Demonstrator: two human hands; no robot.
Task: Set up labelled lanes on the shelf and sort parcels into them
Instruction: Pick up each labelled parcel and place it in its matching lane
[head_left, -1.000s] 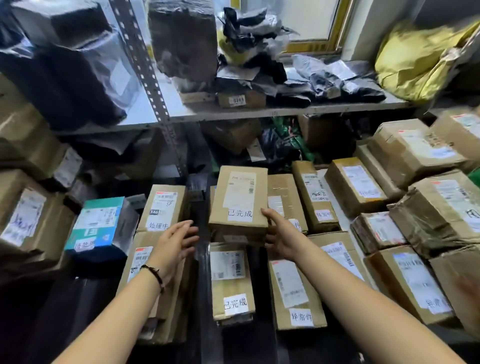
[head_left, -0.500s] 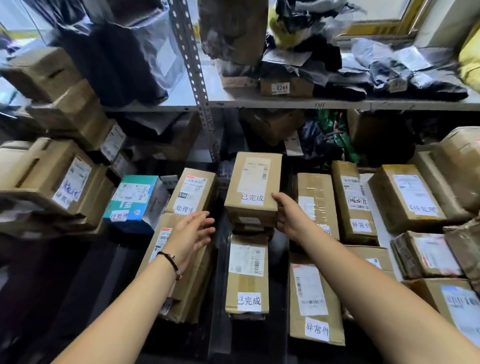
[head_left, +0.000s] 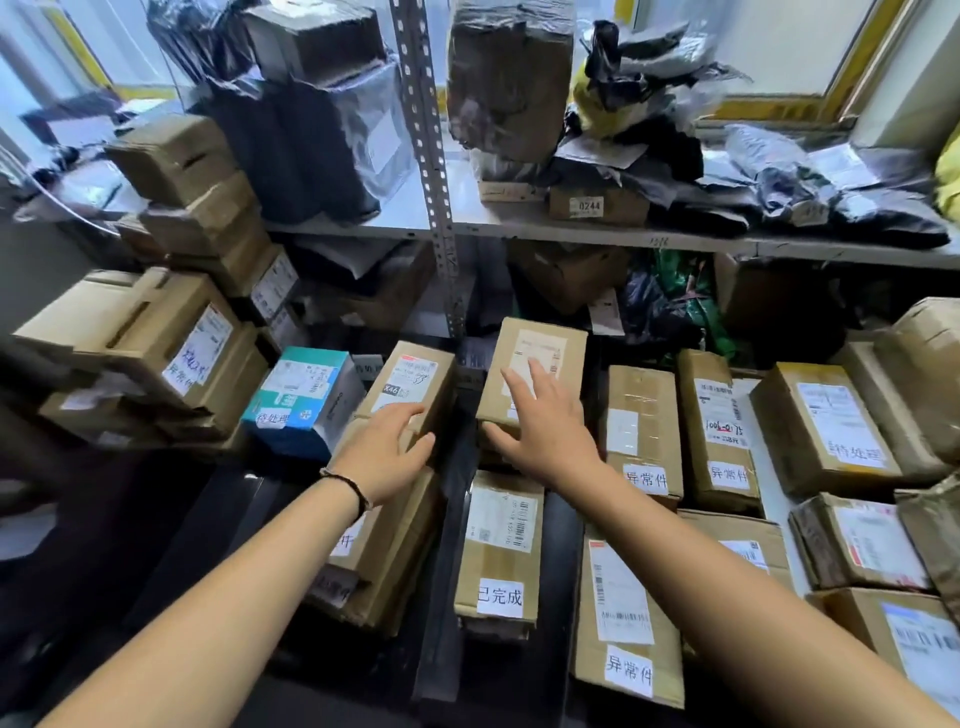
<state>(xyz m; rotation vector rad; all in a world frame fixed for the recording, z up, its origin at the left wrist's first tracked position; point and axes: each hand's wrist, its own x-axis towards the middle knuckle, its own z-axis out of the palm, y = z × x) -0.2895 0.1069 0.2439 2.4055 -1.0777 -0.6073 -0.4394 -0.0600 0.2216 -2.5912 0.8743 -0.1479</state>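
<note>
Brown cardboard parcels with white shipping labels and handwritten lane tags lie in rows on the dark lower shelf (head_left: 447, 519). My right hand (head_left: 540, 426) lies flat with spread fingers on top of the middle upper parcel (head_left: 540, 343). My left hand (head_left: 387, 447), with a dark wristband, rests with relaxed fingers on the near end of the parcel marked X46 (head_left: 410, 376). Below the middle parcel lies a long tagged parcel (head_left: 501, 551). A teal and white box (head_left: 304, 400) stands left of my left hand.
A perforated metal upright (head_left: 428, 171) carries the upper shelf (head_left: 623, 239), loaded with black bags and wrapped boxes. Stacked cartons (head_left: 156, 343) crowd the left side. More tagged parcels (head_left: 826, 426) fill the right rows.
My right hand has moved from the right side of the middle parcel onto its top. My left hand has shifted onto the X46 parcel. The view has swung left and upward.
</note>
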